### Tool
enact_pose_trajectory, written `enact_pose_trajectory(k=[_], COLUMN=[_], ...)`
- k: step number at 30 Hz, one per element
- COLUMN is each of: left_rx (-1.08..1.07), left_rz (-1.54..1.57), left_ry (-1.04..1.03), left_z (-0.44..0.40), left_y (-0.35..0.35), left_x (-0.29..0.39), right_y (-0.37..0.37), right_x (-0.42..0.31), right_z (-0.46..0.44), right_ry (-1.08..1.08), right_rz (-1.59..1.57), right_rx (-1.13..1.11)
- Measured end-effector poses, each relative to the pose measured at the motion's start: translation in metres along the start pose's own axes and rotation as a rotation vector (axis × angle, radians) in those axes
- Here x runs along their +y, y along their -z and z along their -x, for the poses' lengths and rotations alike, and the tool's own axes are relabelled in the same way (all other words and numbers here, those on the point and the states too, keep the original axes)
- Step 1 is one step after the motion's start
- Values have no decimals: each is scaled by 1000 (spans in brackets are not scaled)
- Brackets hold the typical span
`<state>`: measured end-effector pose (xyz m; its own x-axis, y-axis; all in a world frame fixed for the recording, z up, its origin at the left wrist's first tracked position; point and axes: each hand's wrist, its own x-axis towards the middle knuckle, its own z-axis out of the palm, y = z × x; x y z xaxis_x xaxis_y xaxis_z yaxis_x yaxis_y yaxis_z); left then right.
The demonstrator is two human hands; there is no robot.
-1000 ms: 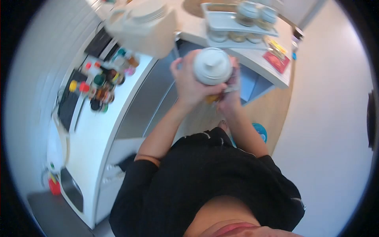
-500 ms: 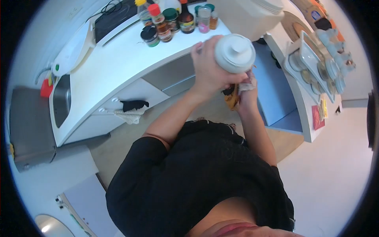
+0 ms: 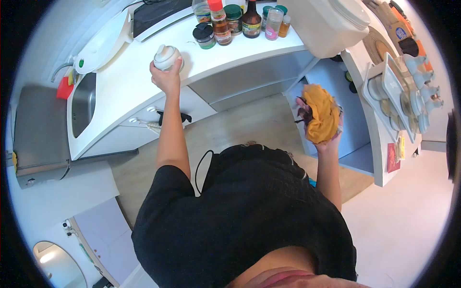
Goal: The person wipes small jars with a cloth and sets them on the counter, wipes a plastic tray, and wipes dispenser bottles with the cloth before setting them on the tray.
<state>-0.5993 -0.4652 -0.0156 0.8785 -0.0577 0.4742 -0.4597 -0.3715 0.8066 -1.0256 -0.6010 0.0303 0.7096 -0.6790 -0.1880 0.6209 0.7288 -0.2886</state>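
Note:
My left hand (image 3: 166, 77) is wrapped round a white lidded jar (image 3: 166, 58) with a raised knob on top. The jar is over the white countertop, towards the sink side; whether its base rests on the surface I cannot tell. Out to the right, my right hand (image 3: 328, 144) grips a crumpled bundle of cloths from below. A mustard-yellow cloth (image 3: 321, 113) covers most of the bundle, and dark and pinkish fabric pokes out at its left side. Most of my right fingers are hidden under it.
Several seasoning jars and bottles (image 3: 222, 30) stand along the back of the white countertop (image 3: 139, 67). A large beige container (image 3: 326, 24) is to their right. At the left is a metal sink (image 3: 84, 108). A dish rack (image 3: 391, 91) with crockery sits at the right.
My left hand has carried the white jar left, from in front of me to the counter. My right hand has moved right with the cloth bundle, which is now in fuller view.

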Motion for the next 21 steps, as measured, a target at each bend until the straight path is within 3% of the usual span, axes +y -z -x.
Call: enact_pose_trajectory(k=[8, 10, 12, 13, 14, 16, 17, 18, 20, 21], left_rx=[-45, -49, -114, -198, -205, 52, 152, 135, -44, -326], left_rz=[114, -179, -174, -378, -202, -405, -427, -401, 85, 416], left_ry=[21, -51, 23, 127, 114, -83, -149, -156, -607, -629], left_z=[-3, -16, -30, -33, -22, -2, 18, 41, 98, 136], left_y=[1, -6, -17, -14, -4, -4, 1, -13, -45, -50], left_x=[-24, -56, -99, -98, -74, -43, 4, 32, 99, 166], right_y=[2, 3, 9, 12, 13, 13, 13, 12, 14, 14], right_x=[-27, -28, -41, -50, -58, -72, -77, -81, -93, -98], right_z=[20, 21, 32, 39, 44, 57, 61, 65, 79, 84], right_ry=[85, 156, 292, 350, 391, 403, 361, 392, 377, 393], right_rz=[-176, -111, 6, 44, 40, -71, -177, -170, -219, -216], right_rx=[-204, -234, -222, -200, -179, -100, -59, -59, -86, -80])
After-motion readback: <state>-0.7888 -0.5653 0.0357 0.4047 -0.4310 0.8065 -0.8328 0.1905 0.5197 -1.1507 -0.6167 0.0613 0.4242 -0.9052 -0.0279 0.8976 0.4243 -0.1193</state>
